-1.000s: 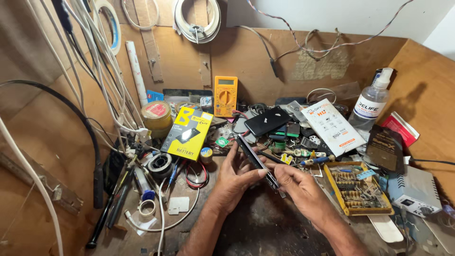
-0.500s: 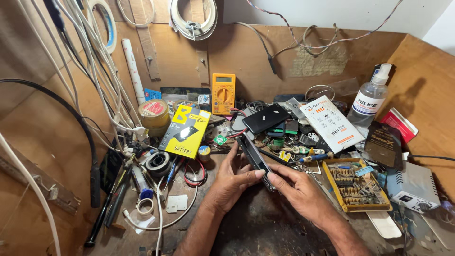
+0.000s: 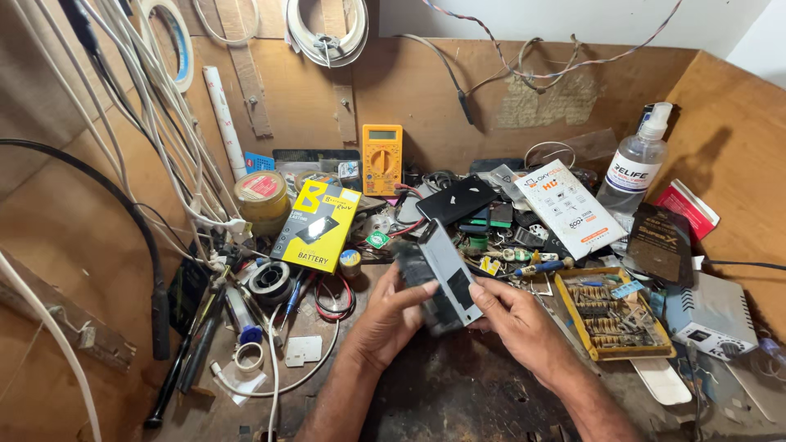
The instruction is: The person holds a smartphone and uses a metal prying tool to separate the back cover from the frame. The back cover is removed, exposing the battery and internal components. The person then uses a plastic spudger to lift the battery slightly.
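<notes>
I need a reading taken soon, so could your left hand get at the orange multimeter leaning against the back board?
Probably not yet: the left hand is holding the grey phone, with clutter before the orange multimeter.

I count two hands over the bench, the left hand (image 3: 391,317) and the right hand (image 3: 512,321), closed between them on one opened phone (image 3: 443,278). Against the back panel I count one orange multimeter (image 3: 381,157), one yellow battery box (image 3: 318,225), one black phone (image 3: 456,199) lying flat, one white printed packet (image 3: 571,207) and one clear spray bottle (image 3: 638,164). To the sides I count one yellow tray of screwdriver bits (image 3: 615,315), one round tin with a red lid (image 3: 262,196) and one grey box unit (image 3: 714,314).
</notes>
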